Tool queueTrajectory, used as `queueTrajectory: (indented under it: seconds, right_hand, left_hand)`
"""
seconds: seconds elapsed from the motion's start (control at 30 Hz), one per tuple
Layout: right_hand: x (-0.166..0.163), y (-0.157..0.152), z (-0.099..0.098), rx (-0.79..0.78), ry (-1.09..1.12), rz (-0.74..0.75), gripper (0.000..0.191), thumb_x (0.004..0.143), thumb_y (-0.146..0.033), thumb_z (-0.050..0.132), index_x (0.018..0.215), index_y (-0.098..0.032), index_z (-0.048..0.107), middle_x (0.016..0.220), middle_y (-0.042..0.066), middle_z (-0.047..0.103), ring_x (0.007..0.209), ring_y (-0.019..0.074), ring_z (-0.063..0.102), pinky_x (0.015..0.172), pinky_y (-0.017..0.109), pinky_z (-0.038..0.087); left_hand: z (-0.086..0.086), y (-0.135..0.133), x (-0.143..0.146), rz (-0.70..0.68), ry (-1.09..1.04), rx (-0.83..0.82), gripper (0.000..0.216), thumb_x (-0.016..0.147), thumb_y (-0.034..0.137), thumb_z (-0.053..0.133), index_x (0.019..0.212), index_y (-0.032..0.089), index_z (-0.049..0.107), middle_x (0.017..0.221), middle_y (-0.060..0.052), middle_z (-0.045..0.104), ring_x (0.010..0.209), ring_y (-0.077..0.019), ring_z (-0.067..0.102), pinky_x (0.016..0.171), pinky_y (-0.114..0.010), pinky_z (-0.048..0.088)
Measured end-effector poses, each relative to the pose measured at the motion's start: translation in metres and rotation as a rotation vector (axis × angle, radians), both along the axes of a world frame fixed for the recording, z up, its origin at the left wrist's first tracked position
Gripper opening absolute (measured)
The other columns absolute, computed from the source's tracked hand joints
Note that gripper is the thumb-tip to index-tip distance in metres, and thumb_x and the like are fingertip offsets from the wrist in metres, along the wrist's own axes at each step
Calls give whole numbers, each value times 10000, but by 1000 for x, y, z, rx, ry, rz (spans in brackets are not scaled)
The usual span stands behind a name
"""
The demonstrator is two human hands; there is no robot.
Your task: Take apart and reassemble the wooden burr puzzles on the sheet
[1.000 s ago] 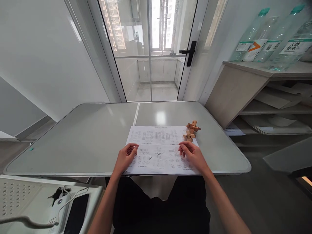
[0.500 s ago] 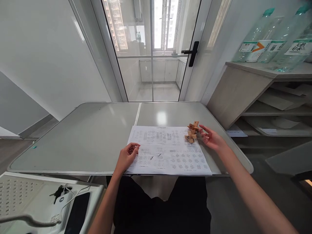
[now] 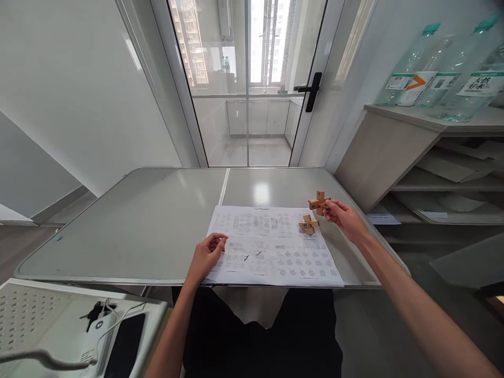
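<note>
My right hand (image 3: 342,218) pinches a wooden burr puzzle piece assembly (image 3: 320,201), a cross shape with small dark marks, just above the table. A second wooden cross-shaped puzzle (image 3: 309,224) rests on the upper right part of a printed sheet (image 3: 271,273). The sheet carries rows of small diagrams, too fine to read. My left hand (image 3: 208,253) lies on the sheet's left edge with its fingers curled in; what is under the fingertips, if anything, is hidden.
A grey folding table (image 3: 129,226) bears the sheet. At lower left a white basket (image 3: 23,304) holds a phone (image 3: 125,344), keys (image 3: 94,314) and a white charger (image 3: 98,336). Plastic bottles (image 3: 409,68) stand on a shelf (image 3: 401,142) at right. A glass door (image 3: 248,126) is behind.
My right hand has closed on the farther wooden puzzle and lifted it, moving it slightly right, away from the other one. My left hand has stayed in place.
</note>
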State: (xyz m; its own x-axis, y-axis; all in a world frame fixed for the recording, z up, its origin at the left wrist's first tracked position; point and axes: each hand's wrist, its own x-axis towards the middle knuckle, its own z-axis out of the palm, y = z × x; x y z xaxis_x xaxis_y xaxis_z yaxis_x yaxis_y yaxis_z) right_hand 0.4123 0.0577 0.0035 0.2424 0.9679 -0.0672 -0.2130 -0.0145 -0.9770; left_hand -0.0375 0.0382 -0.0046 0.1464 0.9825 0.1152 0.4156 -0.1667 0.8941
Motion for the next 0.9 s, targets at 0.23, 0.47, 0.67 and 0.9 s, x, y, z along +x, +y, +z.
queueTrajectory:
  seconds: [0.23, 0.47, 0.67, 0.9]
  right_hand:
    - [-38, -46, 31, 148, -368, 248, 376, 921, -587, 695, 963, -214, 688, 725, -12, 582, 620, 128, 488, 619, 282, 448]
    - [-91, -78, 15, 89, -425, 671, 391, 1024, -594, 520, 1073, -218, 615, 767, -25, 527, 617, 127, 505, 640, 296, 432]
    - [-120, -87, 6, 55, -228, 845, 395, 1015, -601, 544, 1051, -209, 573, 720, -51, 497, 607, 118, 487, 651, 284, 410]
    - [-130, -86, -2, 28, -159, 887, 403, 997, -624, 553, 1038, -223, 561, 686, -62, 493, 601, 125, 452, 649, 282, 382]
  left_hand:
    - [9, -4, 10, 4, 64, 62, 279, 963, 468, 601, 1005, 214, 710, 680, 26, 599, 605, -139, 505, 600, -251, 416]
    - [14, -37, 57, -276, 93, 184, 522, 874, 401, 774, 1347, 294, 580, 1337, -71, 640, 1173, -254, 620, 1010, -401, 513]
    - [7, -42, 72, -487, 45, 146, 1201, 624, 505, 960, 1607, 398, 278, 1675, -94, 303, 1522, -388, 313, 1190, -543, 392]
    - [4, -39, 76, -531, -10, 53, 971, 643, 443, 957, 1481, 351, 477, 1480, -96, 544, 1309, -348, 557, 1118, -510, 462]
